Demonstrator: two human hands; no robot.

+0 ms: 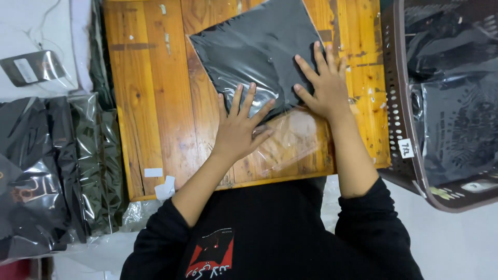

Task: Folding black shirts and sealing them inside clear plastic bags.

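Both flat, fingers spread: left hand (238, 127) and right hand (324, 88) pressing bagged black garment (254, 49); empty bag flap toward body.

Two hands (280, 111), one bagged garment (254, 49), one basket (397, 98).

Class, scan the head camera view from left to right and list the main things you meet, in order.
Stack of bagged dark garments → wooden table → left hand → right hand → brown perforated basket holding more bagged garments.
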